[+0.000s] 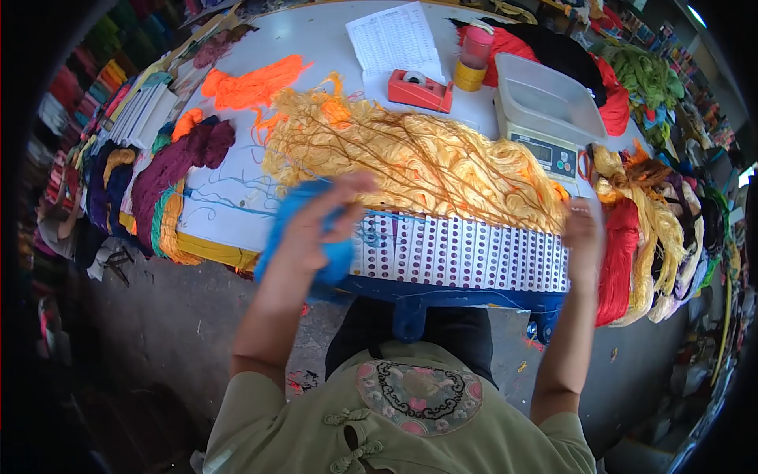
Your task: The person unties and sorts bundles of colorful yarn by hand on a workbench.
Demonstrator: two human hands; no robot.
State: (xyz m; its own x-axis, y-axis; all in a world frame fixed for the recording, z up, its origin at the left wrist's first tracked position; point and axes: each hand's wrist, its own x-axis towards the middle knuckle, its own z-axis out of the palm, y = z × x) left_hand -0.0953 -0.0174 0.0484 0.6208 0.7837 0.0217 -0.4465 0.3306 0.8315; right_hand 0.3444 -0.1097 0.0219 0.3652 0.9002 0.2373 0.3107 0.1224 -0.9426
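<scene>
Apparent skein handling: left hand (322, 221) half-open at bright-blue yarn skein (338, 262), right hand (582, 237) curled; holds unclear; next move needs slack.

L fingers (347, 188) blurry; R fingers (583, 213) ditto; txt on paper (392, 39) too sm.

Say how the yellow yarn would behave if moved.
The yellow yarn will likely sag, being a heap of loose strands. It may tangle, since its strands crisscross. Rolling seems unlikely, as it lies spread across the table.

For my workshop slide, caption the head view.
Left hand at blue yarn, right hand beside a pale yellow yarn heap.
</scene>
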